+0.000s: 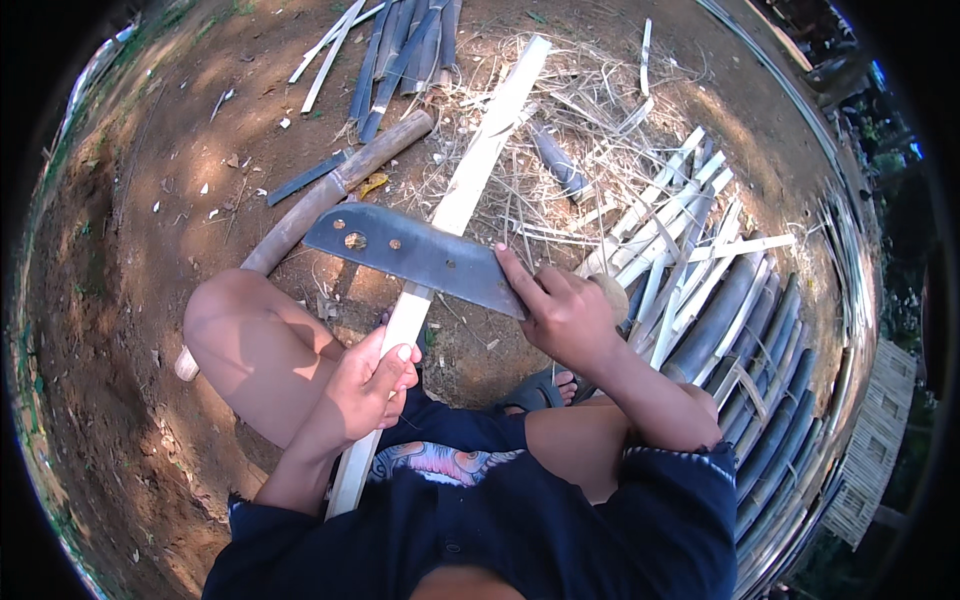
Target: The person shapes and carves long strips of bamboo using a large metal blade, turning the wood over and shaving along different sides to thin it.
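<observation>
My left hand (375, 385) is closed round a long pale bamboo strip (468, 185), which slopes from beside my lap up and away to the right. In my right hand (570, 310) is a broad cleaver (420, 260), its dark blade pierced by several holes. The blade lies across the strip, above my left hand; whether its edge bites into the wood I cannot tell. My right index finger stretches along the blade. The fingers hide most of the handle, though a round wooden end (611, 294) shows beyond them.
A wooden pole (350, 175) lies on the ground beside my left knee. Dark bamboo slats (405, 50) are piled at the far side, near scattered shavings (570, 110). On the right are pale split strips (690, 215) and dark bamboo pieces (715, 320). My sandalled foot (540, 392) is below the cleaver.
</observation>
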The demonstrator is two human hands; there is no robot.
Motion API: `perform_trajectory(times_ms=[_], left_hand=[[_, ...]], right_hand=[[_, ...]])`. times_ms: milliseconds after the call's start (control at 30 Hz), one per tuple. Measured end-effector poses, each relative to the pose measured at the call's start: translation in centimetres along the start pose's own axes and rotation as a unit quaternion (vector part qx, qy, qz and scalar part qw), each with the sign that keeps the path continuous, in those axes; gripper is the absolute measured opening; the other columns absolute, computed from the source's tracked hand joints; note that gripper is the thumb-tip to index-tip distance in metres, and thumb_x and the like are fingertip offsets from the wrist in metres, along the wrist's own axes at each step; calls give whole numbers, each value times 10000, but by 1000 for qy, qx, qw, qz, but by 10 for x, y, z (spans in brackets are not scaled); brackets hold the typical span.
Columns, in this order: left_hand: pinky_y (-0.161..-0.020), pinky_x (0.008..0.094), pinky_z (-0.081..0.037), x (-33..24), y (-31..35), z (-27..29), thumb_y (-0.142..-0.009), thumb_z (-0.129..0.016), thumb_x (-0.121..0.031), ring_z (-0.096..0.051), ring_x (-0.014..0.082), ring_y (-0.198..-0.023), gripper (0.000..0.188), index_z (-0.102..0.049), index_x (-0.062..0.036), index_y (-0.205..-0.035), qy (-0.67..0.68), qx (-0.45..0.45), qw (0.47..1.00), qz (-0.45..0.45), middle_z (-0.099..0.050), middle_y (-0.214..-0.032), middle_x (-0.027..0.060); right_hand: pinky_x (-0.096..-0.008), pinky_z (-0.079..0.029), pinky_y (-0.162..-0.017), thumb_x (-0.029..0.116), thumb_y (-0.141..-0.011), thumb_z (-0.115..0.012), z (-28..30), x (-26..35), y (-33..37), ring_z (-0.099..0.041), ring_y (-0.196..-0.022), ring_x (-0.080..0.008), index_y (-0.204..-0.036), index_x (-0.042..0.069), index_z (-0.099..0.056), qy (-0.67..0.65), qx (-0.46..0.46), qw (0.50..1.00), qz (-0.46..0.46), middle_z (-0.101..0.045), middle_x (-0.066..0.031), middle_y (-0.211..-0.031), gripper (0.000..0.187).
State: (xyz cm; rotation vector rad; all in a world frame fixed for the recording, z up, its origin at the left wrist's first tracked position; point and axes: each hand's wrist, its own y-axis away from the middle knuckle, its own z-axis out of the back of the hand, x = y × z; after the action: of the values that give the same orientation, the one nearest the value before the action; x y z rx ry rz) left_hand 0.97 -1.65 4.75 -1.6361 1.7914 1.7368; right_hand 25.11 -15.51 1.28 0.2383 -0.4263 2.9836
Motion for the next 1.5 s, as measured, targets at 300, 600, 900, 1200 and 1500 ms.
perform_trajectory(times_ms=[300,600,900,1200,1500], left_hand=[[-431,202,-317,1,0,-7,-1084,-465,-305,-362,26,-491,279,-479,-30,-1124,14,10,1000,4,-450,-773,0],[-435,198,-308,-3,3,-6,-1095,-434,-253,-341,17,-487,226,-474,-33,-1131,48,12,999,13,-450,-777,-8],[-421,193,-309,0,-4,-4,-1081,-469,-265,-345,17,-498,216,-477,-52,-1111,51,14,999,13,-440,-774,-6],[-447,197,-289,0,3,-8,-1093,-434,-250,-329,11,-497,208,-478,-52,-1137,38,23,998,37,-448,-779,-14],[-435,194,-288,11,6,-7,-1089,-443,-234,-325,0,-496,208,-478,-37,-1144,24,38,999,13,-441,-764,-9]], right_hand=[[-363,-505,-537,69,-647,-745,9,10,11,-602,-587,-224,-1447,151,-547,-3,57,998,4,-479,-46,-657,828],[-364,-501,-535,87,-721,-757,8,-1,2,-630,-609,-209,-1409,120,-566,40,24,998,34,-524,-37,-677,715],[-375,-529,-549,116,-757,-684,-2,1,0,-640,-624,-247,-1448,95,-515,24,34,997,69,-556,-73,-729,711],[-407,-526,-538,149,-797,-736,-5,-16,-4,-628,-569,-247,-1447,156,-528,12,46,999,-4,-587,-74,-738,683],[-419,-555,-570,133,-796,-733,-4,-26,-2,-666,-619,-308,-1336,126,-607,21,53,997,-56,-611,-104,-758,554]])
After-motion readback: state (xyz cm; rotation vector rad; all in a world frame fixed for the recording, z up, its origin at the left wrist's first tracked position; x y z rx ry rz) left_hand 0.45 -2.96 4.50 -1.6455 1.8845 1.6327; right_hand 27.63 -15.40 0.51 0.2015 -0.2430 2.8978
